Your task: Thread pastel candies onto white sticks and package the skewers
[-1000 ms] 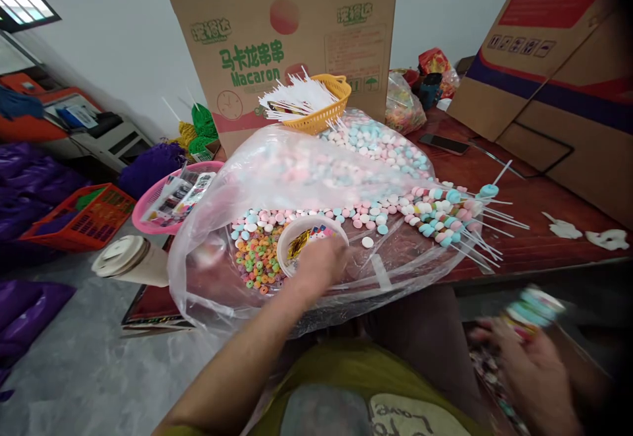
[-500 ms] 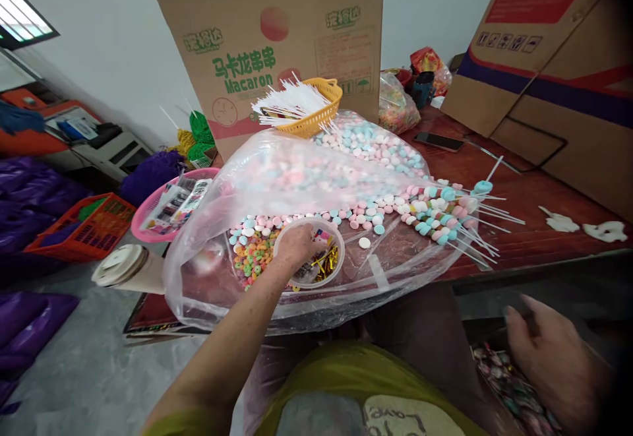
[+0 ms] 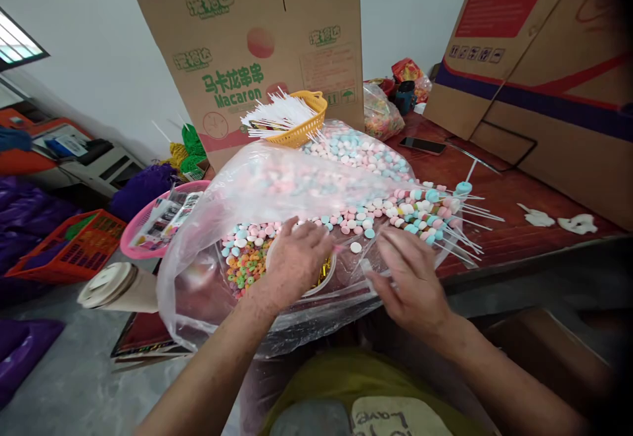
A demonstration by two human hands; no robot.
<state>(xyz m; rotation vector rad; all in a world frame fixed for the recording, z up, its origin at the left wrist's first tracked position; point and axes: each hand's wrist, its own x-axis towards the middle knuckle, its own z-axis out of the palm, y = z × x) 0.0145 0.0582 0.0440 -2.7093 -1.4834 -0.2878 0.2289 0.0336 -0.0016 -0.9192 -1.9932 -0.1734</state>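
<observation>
My left hand is over a round clear tub, covering much of it. A blurred pinkish scrap shows at its fingertips; I cannot make out what it is. Gold twist ties show inside the tub. My right hand hovers above the front of a clear plastic bag, thumb apart from the fingers, nothing visible in it. Pastel marshmallows and coloured candy rings are spread on the plastic. Beyond my right hand lie several finished candy skewers on white sticks.
A yellow basket of white sticks stands before a tall cardboard box. To the left are a pink basket of packets and a lidded paper cup. A phone lies at the back right; another box leans beyond.
My left hand has lifted out of the tub, a pinkish scrap at its fingertips. My right hand has come up from below the table edge to the bag's front. The view has shifted slightly.
</observation>
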